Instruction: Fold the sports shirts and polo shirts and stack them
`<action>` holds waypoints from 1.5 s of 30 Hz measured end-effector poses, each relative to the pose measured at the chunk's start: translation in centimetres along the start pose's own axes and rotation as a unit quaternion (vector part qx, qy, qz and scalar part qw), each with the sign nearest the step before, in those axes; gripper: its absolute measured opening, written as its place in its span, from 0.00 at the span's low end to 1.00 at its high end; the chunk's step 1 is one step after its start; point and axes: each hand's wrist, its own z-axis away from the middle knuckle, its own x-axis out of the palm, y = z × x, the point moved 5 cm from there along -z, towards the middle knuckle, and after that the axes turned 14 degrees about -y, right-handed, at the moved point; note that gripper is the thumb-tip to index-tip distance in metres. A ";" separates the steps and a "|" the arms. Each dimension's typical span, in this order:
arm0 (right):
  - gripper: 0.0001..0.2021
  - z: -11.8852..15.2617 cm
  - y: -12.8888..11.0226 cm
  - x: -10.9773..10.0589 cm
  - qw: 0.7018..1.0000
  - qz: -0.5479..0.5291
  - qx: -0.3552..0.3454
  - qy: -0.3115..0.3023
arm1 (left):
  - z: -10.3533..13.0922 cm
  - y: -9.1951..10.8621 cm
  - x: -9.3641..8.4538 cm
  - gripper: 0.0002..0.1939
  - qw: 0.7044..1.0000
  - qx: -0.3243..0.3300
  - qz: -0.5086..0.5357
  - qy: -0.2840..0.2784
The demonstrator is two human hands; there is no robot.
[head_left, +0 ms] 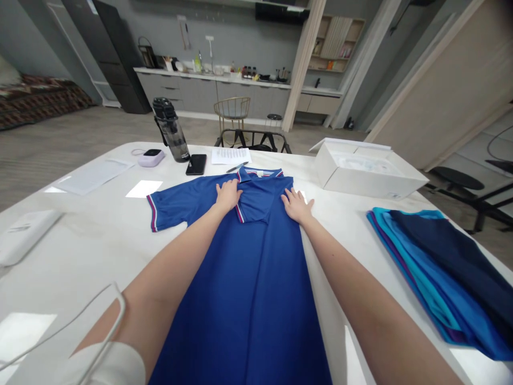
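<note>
A blue polo shirt (236, 267) with red-and-white striped trim lies on the white table, its collar toward the far side. Its right-hand side is folded inward, so that sleeve lies across the chest, while the other sleeve stretches out to the left. My left hand (229, 195) rests on the upper chest with fingers extended, just left of the folded sleeve's cuff. At the shirt's right folded edge, near the shoulder, my right hand (296, 205) lies flat with fingers spread, partly on the cloth. Neither hand grips anything.
On the right are a stack of folded clothes (441, 267) and an open white box (356, 179). Along the back stand a dark water bottle (172, 131), a phone (196, 164), a printed sheet (230, 155) and a pen (237, 167). A white cable (120, 307) crosses my left forearm.
</note>
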 end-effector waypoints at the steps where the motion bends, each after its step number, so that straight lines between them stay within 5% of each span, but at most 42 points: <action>1: 0.32 -0.3 0.1 0.0 1.000 0.008 -0.001 0.004 | -0.4 -0.2 -0.1 0.16 1.000 0.016 0.012 0.008; 7: 0.33 -0.8 0.2 0.4 0.999 0.020 -0.005 0.024 | -2.2 -1.1 -0.9 0.17 0.996 0.032 0.081 0.034; 12: 0.32 -0.7 0.0 0.3 1.000 0.020 -0.002 0.020 | -1.2 -3.1 -1.2 0.17 1.000 0.013 0.007 0.026; 20: 0.23 -0.1 -1.4 -1.1 0.993 0.003 -0.018 0.114 | 2.8 -14.8 -5.6 0.24 0.982 -0.137 -0.127 0.032; 25: 0.16 -1.1 -7.3 -1.9 0.979 -0.003 -0.114 0.168 | 6.0 -20.3 -8.2 0.24 0.965 -0.217 -0.146 0.017; 32: 0.12 -3.8 -19.3 -0.3 0.944 -0.109 -0.299 0.087 | 9.5 -25.4 -10.7 0.27 0.959 -0.281 -0.027 -0.014; 39: 0.20 -5.1 -29.7 1.9 0.919 -0.125 -0.372 0.042 | 11.8 -23.6 -11.9 0.17 0.959 -0.138 0.200 0.143; 42: 0.27 -5.8 -32.3 2.3 0.932 -0.081 -0.353 0.021 | 12.9 -21.2 -12.9 0.16 0.950 -0.072 0.232 0.196; 45: 0.21 -6.6 -33.4 1.9 0.942 -0.042 -0.332 0.005 | 13.7 -18.5 -14.1 0.15 0.957 -0.025 0.203 0.205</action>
